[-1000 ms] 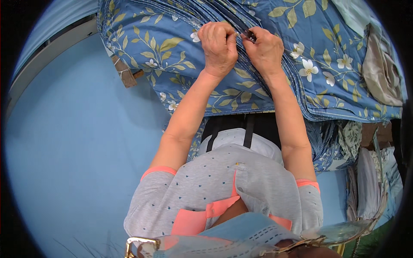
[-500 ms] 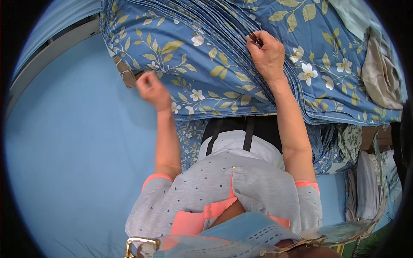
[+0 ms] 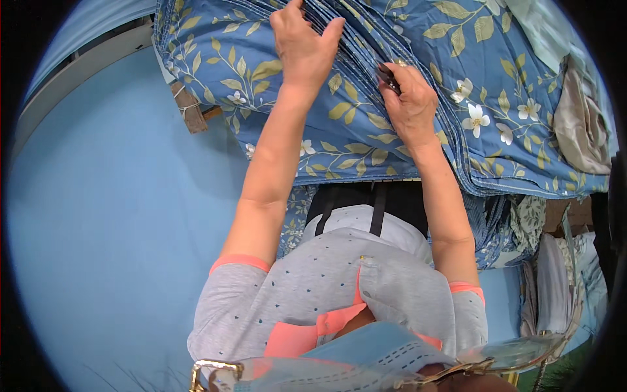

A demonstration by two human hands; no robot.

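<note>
Blue fabric (image 3: 366,124) with white flowers and yellow-green leaves lies spread in front of me, its many stacked edges (image 3: 366,42) running diagonally as a band of stitched folds. Over the upper part of that band reaches my left hand (image 3: 302,49), thumb stretched out and apart from the fingers, some fingertips hard to see. In my right hand (image 3: 411,108), lower along the same band, the fingers are closed round a small dark tool (image 3: 388,77) that looks like thread snips. Most of the tool is hidden in the grip.
A wooden piece (image 3: 188,108) tied with string juts out under the fabric's left side. Beige cloth (image 3: 580,121) lies at the far right, with more folded cloths (image 3: 555,287) below it. Blue floor (image 3: 117,215) stretches to the left, beside a grey rail (image 3: 72,78).
My left hand has swung from the fabric's left edge up and to the right, onto the stacked edges. The right hand has shifted slightly, still gripping the small dark tool.
</note>
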